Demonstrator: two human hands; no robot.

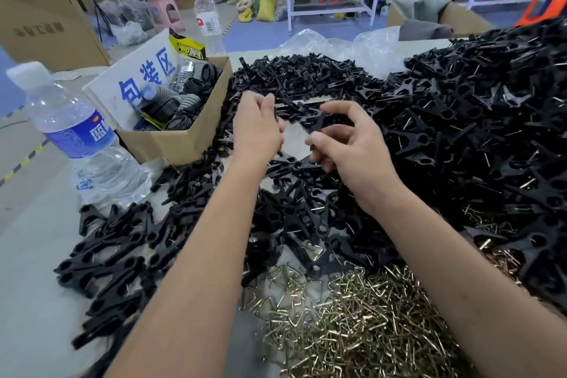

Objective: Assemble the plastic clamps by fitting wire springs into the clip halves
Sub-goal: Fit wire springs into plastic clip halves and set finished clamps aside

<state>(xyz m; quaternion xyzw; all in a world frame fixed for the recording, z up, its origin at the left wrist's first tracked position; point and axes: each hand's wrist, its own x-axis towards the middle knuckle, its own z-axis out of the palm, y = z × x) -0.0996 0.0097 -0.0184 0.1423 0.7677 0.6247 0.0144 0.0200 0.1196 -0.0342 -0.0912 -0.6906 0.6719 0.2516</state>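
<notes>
Black plastic clip halves [294, 77] lie heaped across the middle of the table. A bigger mound of black clamps [478, 120] with wire ends showing rises at the right, and more clamps [116, 242] lie at the left. Brass-coloured wire springs [352, 325] are piled at the near edge between my forearms. My right hand [349, 144] pinches a black clip half [319, 123] between thumb and fingers above the heap. My left hand [257, 126] is beside it, seen from the back and blurred, its fingers curled away from me; whatever they hold is hidden.
A cardboard box [184, 141] with a white sign and black ribbed parts stands left of my hands. A water bottle [76, 138] stands nearer left, another bottle [208, 18] behind the box. Clear plastic bags [337, 46] lie at the table's far edge. Cartons, sacks and a white bench fill the floor beyond.
</notes>
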